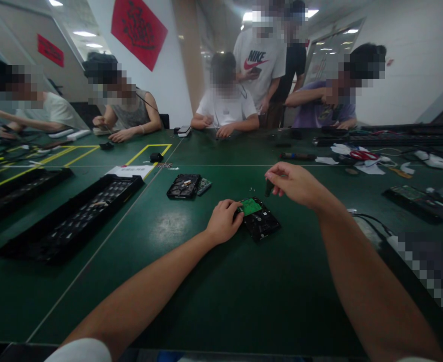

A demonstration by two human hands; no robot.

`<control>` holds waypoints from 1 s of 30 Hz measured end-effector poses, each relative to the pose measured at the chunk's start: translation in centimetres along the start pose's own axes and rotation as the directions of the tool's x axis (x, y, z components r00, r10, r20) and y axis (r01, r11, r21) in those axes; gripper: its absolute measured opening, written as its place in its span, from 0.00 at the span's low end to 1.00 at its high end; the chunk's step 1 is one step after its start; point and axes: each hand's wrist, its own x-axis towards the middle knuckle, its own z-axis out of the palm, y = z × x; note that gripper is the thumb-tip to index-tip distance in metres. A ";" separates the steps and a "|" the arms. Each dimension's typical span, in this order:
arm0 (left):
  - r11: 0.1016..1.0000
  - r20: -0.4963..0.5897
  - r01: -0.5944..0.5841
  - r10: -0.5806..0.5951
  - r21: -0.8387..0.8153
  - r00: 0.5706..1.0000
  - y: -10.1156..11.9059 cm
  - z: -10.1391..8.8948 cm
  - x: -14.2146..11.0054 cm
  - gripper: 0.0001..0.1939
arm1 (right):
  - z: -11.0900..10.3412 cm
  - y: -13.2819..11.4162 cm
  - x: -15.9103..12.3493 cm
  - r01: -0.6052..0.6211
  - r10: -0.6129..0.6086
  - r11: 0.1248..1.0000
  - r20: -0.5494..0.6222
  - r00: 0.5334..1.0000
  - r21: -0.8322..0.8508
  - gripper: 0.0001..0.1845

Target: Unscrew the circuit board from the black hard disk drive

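A black hard drive [261,225] with a green circuit board [250,206] on its top face lies flat on the table. My left hand [224,221] steadies it from the left, fingers curled over its left edge by the board. Just above and right of the drive, my right hand [291,183] pinches a small dark piece [269,188], its kind too unclear to name. Tiny light bits, perhaps screws [251,189], sit behind the drive. Farther left are a second black drive [184,186] and a loose circuit board [204,186] against it.
Long black trays [93,211] stand on the left of the green table [161,291]. A boxy device [419,202], cables and papers [364,163] lie at right. Several people sit or stand across the table, one in a white shirt [225,108] opposite me.
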 end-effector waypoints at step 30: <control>1.000 -0.004 -0.001 0.001 -0.001 1.000 0.0 0.0 0.1 0.18 | -0.3 -0.6 -0.3 0.028 -0.028 0.995 0.000 1.000 -0.091 0.11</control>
